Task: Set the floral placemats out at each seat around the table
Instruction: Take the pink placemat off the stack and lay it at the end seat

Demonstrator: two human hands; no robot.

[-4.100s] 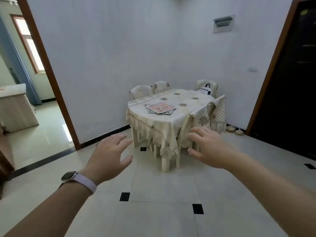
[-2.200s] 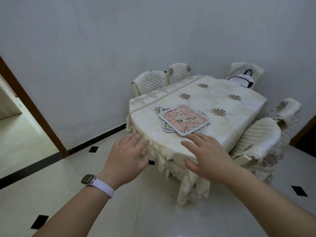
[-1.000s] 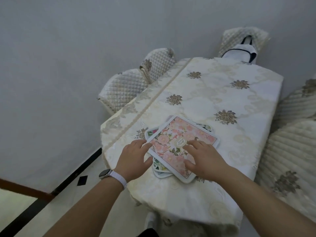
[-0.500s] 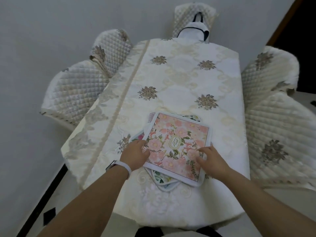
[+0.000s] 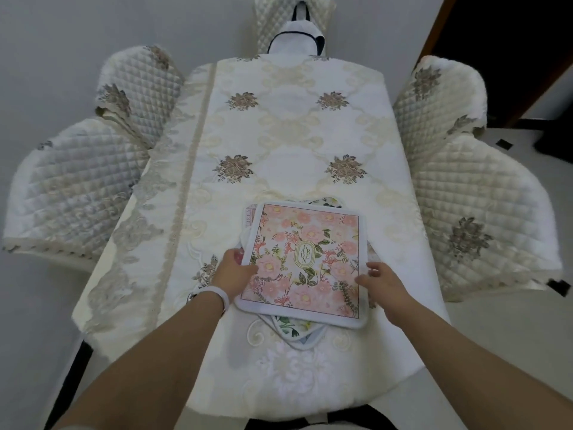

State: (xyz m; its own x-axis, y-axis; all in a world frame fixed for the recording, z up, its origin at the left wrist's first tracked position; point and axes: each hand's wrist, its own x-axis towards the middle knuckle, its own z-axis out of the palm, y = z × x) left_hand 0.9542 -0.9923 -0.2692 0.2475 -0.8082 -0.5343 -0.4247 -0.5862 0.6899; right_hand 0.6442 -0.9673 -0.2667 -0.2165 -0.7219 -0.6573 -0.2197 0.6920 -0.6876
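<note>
A stack of floral placemats lies on the near half of the table (image 5: 297, 131), which wears a cream embroidered cloth. The top placemat (image 5: 305, 259) is pink with flowers and a white border. Corners of the lower placemats (image 5: 294, 332) stick out beneath it at the near side and far edge. My left hand (image 5: 234, 270) grips the top placemat's left edge, thumb on top. My right hand (image 5: 383, 285) holds its right edge near the near corner.
Quilted cream chairs ring the table: two on the left (image 5: 74, 187), two on the right (image 5: 471, 193), one at the far end (image 5: 294, 20) with a white bag (image 5: 302, 41) on it. A wall runs along the left; a dark doorway (image 5: 511, 51) opens at the far right.
I walked up to the table from across the room. Both hands went from resting on the top placemat to gripping its left and right edges, and the mat now lies squarer to me.
</note>
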